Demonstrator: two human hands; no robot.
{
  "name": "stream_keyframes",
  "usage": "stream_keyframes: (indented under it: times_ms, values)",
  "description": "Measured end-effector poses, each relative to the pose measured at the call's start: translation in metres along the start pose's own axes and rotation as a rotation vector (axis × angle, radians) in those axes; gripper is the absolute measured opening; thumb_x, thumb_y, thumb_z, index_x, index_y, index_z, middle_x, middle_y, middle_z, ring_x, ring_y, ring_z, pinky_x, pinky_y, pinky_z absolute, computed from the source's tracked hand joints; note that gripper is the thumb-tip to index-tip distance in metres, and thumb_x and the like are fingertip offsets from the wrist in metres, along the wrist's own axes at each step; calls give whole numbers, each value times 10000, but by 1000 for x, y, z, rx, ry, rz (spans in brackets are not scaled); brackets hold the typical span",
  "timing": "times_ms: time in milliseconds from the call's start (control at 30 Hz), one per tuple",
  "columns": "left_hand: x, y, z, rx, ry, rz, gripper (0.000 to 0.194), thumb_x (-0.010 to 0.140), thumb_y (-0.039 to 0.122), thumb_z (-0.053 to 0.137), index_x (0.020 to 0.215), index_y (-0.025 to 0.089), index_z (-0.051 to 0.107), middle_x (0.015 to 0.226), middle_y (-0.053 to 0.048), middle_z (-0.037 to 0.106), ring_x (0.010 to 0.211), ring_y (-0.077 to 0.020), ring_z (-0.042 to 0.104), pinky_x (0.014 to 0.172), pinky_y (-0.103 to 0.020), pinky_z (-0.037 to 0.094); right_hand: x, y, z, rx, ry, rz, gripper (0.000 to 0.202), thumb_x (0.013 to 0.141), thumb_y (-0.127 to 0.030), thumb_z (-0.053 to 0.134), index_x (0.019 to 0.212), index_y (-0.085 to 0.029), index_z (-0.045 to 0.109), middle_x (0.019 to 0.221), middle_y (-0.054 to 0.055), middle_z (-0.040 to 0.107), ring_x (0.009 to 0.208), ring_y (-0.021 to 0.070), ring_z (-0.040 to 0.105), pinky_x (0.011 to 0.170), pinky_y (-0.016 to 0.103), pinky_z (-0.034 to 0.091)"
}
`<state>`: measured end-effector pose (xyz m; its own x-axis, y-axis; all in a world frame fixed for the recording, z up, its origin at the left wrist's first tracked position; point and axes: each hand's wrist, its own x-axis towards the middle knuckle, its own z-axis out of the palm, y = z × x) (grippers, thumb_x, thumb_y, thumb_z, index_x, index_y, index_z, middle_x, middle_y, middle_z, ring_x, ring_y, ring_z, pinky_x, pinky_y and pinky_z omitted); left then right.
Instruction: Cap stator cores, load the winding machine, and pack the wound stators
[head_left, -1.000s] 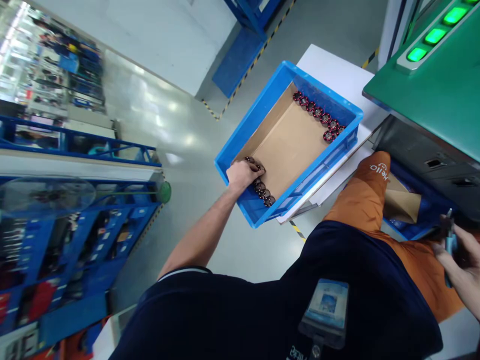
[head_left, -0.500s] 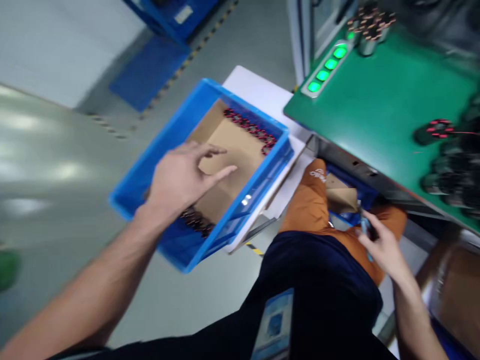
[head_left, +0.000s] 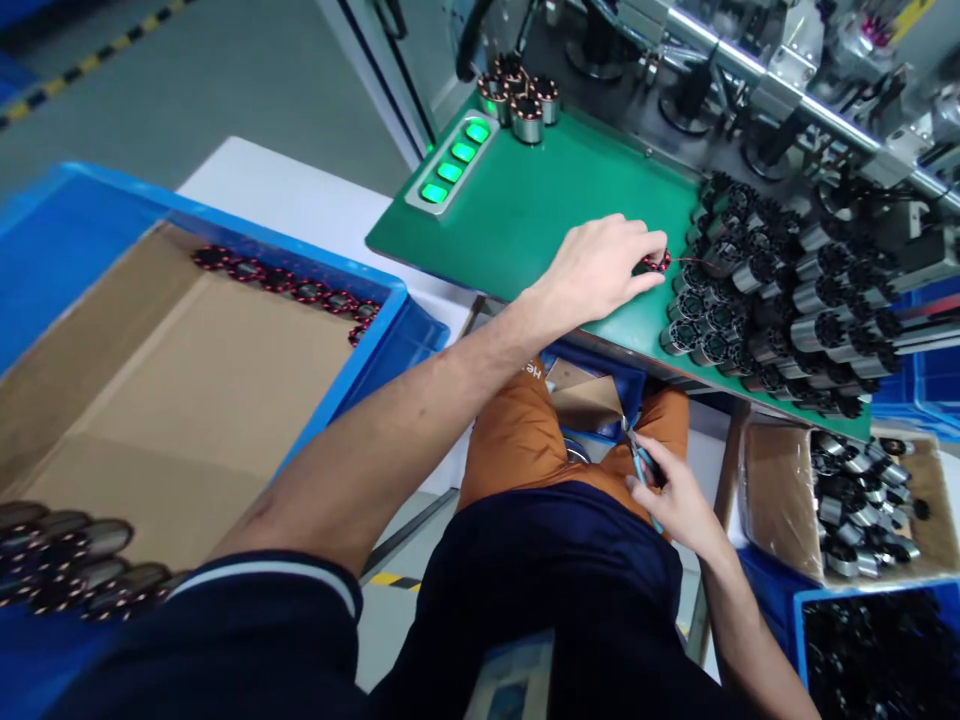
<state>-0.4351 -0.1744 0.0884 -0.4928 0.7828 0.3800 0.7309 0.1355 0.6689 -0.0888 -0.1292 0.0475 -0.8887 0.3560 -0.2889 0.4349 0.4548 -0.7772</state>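
My left hand (head_left: 604, 268) reaches over the green work table, its fingers curled round a wound motor stator (head_left: 657, 262) with red-and-black windings. Most of that stator is hidden by the fingers. A thin wire (head_left: 688, 261) runs from it toward the crowd of bare metal stators (head_left: 757, 272) at its right. Low over my right thigh, my right hand (head_left: 679, 500) is closed on wire cutters (head_left: 637, 462) with blue-and-black handles, tips pointing away from me. The cutters touch nothing that I can make out.
At left stands a blue crate (head_left: 390, 320) lined with cardboard, wound stators along two sides. Green-lit buttons (head_left: 450, 172) and several copper-wound stators (head_left: 527, 118) sit on the green table (head_left: 517, 215). Machine tooling (head_left: 795, 60) lines the back. A cardboard box (head_left: 780, 490) of metal parts is at right.
My left hand has moved right from over the blue crate to the green table and closed round the stator there. The view has swung right. My right hand still holds the cutters.
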Motion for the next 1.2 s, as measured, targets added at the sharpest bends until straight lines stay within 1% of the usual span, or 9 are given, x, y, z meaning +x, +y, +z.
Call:
stream_keyframes:
  times_ms: [100, 167, 233, 333, 433, 567, 767, 1000, 1200]
  values:
    - [-28, 18, -20, -16, 54, 52, 40, 1001, 283, 830, 1033, 267, 810, 1100, -64, 801, 1028, -285, 773, 1036, -470, 643, -12, 3, 2, 56, 67, 44, 598, 1041, -365, 692, 1598, -160, 762, 1084, 80, 765, 910, 216, 705, 893, 378, 635]
    - [-59, 41, -36, -81, 100, 113, 47, 983, 254, 828, 980, 270, 784, 1096, -53, 795, 948, -238, 773, 903, -406, 672, -18, -6, 3, 108, 106, 33, 593, 1086, -347, 660, 1663, -229, 730, 1193, 91, 779, 1030, 237, 721, 1006, 415, 627]
    - [-92, 65, -47, -94, 146, 151, 83, 979, 239, 844, 964, 257, 764, 1103, -58, 795, 926, -211, 783, 824, -360, 681, -22, -22, 2, 160, 140, -27, 590, 1117, -311, 639, 1704, -301, 703, 1181, 70, 767, 1056, 237, 710, 1025, 421, 616]
    - [-131, 90, -52, -80, 192, 155, 191, 973, 268, 928, 958, 241, 739, 1109, -64, 808, 937, -189, 803, 786, -318, 681, -19, -48, -1, 211, 168, -146, 597, 1132, -278, 627, 1722, -347, 680, 1187, 59, 772, 1053, 242, 702, 1003, 429, 628]
    - [-151, 96, -47, -75, 239, 130, 282, 959, 331, 998, 938, 247, 729, 1092, -41, 816, 951, -181, 809, 740, -298, 659, -11, -65, -2, 245, 157, -231, 656, 1111, -214, 614, 1750, -362, 642, 1319, 59, 800, 1102, 244, 712, 1039, 449, 635]
    - [-161, 93, -43, -74, 265, 125, 312, 955, 357, 1021, 928, 252, 729, 1060, -25, 814, 932, -178, 812, 712, -294, 652, -4, -73, 0, 267, 125, -281, 707, 1072, -153, 604, 1751, -347, 637, 1450, 51, 810, 1179, 250, 739, 1098, 467, 634]
    - [-169, 98, -47, -112, 225, 86, 239, 1005, 298, 984, 978, 262, 750, 1110, -20, 814, 979, -158, 808, 796, -285, 690, -4, -76, -2, 250, 108, -323, 747, 1024, -112, 610, 1734, -343, 651, 1613, 37, 778, 1208, 243, 763, 1107, 462, 652]
    - [-173, 99, -48, -142, 209, 46, 246, 993, 282, 979, 996, 291, 733, 1129, 11, 806, 1012, -181, 816, 846, -312, 710, -3, -81, 0, 184, 182, -355, 702, 981, -79, 584, 1623, -305, 758, 1469, 41, 858, 1021, 197, 803, 951, 382, 697]
    - [-174, 90, -42, -190, 259, 41, 281, 939, 304, 1025, 944, 253, 748, 1085, -33, 819, 1003, -186, 816, 812, -311, 691, 1, -74, 4, 177, 181, -235, 560, 989, -173, 606, 1489, -254, 845, 1028, 25, 870, 809, 183, 776, 816, 344, 697]
